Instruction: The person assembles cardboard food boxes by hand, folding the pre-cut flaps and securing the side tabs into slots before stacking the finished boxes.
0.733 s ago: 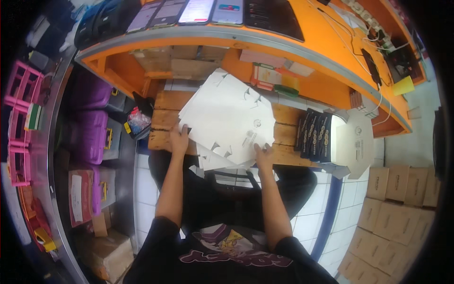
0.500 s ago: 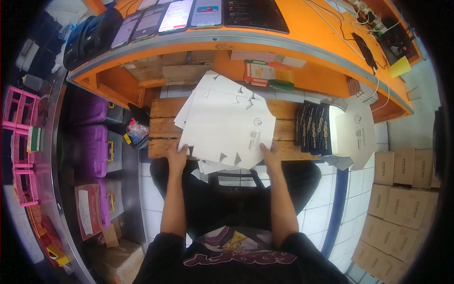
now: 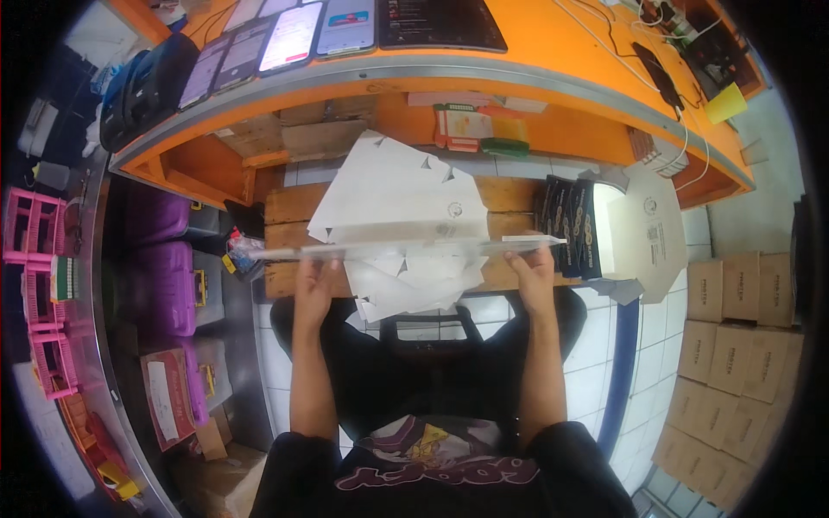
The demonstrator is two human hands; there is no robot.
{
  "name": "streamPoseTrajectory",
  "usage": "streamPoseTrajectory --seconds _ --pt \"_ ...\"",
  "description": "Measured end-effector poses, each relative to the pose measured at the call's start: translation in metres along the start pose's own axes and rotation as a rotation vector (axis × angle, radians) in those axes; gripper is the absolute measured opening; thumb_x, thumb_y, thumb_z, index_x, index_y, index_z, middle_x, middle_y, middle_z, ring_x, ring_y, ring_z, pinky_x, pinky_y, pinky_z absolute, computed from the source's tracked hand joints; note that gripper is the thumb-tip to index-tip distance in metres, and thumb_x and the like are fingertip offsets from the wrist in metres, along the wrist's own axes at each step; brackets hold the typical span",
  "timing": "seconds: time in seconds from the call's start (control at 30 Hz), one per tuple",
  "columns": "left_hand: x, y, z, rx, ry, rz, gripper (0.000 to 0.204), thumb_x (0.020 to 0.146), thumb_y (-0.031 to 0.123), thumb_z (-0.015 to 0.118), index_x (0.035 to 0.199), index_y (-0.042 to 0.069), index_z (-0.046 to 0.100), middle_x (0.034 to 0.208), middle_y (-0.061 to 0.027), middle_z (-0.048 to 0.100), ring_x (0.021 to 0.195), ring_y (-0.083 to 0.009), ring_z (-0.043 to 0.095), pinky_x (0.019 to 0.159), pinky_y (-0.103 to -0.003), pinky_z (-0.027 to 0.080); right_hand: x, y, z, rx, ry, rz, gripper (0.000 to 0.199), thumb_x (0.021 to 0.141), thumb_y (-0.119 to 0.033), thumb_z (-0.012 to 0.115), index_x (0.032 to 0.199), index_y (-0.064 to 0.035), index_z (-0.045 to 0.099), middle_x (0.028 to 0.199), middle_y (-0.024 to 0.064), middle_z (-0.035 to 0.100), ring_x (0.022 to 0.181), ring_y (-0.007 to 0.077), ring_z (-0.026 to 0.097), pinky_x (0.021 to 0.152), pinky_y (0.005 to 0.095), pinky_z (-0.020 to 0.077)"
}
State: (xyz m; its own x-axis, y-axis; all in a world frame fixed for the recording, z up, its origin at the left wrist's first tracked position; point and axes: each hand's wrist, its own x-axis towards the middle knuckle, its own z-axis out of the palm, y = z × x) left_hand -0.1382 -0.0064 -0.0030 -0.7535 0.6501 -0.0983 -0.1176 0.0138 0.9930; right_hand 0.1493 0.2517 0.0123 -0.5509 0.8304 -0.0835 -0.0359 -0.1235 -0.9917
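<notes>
Left forearm (image 3: pixel 314 371) and right forearm (image 3: pixel 542 371) reach forward, nearly parallel; left hand (image 3: pixel 315 283) and right hand (image 3: pixel 535 269) grip, well apart, thumbs inward.

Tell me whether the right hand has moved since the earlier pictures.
Yes: judged against the dark boxes, the right hand has moved rightward, closer to them.

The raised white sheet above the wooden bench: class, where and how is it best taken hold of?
Likely toward both ends of the raised white sheet, approached from the near side, left hand and right hand each pinching across its thickness. It shows as a long, thin strip, nearly edge-on, so spaced grips should limit bending.
</notes>
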Motion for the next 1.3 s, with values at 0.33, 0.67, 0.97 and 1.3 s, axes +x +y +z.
streamPoseTrajectory --seconds 0.33,0.67,0.97,1.3 --pt "-0.008 -0.038 0.002 0.017 -0.026 -0.007 0.048 0.096 -0.002 0.056 0.144 -0.001 0.049 0.133 -0.0096 0.060 0.122 -0.0184 0.057 0.107 -0.033 0.043 0.008 0.036 0.010 0.010 0.082 0.067 0.052 0.093 -0.002 0.065 0.142 0.0000 0.049 0.133 0.0116 0.061 0.120 0.0203 0.059 0.103 0.0352 0.0474" --pt "0.003 -0.091 0.018 0.072 0.168 -0.282 0.030 0.088 0.001 0.056 0.117 -0.006 0.059 0.107 -0.0140 0.067 0.098 -0.0225 0.065 0.088 -0.031 0.051 -0.041 0.044 0.110 -1.306 -0.545 -0.475 0.080 0.083 -0.031 0.080 0.149 -0.0045 0.044 0.149 0.0193 0.049 0.142 0.0382 0.044 0.119 0.0611 0.0285" --pt "-0.009 -0.065 0.013 0.199 0.206 -0.415 0.039 0.088 0.001 0.061 0.126 -0.005 0.059 0.112 -0.0177 0.069 0.105 -0.0263 0.067 0.092 -0.034 0.053 -0.031 0.086 0.124 -1.264 -0.619 -0.644 0.043 0.078 -0.013 0.070 0.119 -0.0014 0.067 0.115 0.0128 0.065 0.113 0.0322 0.063 0.102 0.0476 0.0493" --pt "-0.052 -0.023 -0.008 1.013 -0.347 0.253 0.053 0.085 0.021 0.076 0.133 0.003 0.060 0.133 -0.0187 0.061 0.126 -0.0382 0.056 0.110 -0.049 0.041 0.059 0.064 0.143 -1.244 -1.048 -0.110 0.028 0.077 -0.029 0.083 0.097 -0.0097 0.080 0.089 0.0150 0.074 0.092 0.0344 0.071 0.083 0.0465 0.0552"
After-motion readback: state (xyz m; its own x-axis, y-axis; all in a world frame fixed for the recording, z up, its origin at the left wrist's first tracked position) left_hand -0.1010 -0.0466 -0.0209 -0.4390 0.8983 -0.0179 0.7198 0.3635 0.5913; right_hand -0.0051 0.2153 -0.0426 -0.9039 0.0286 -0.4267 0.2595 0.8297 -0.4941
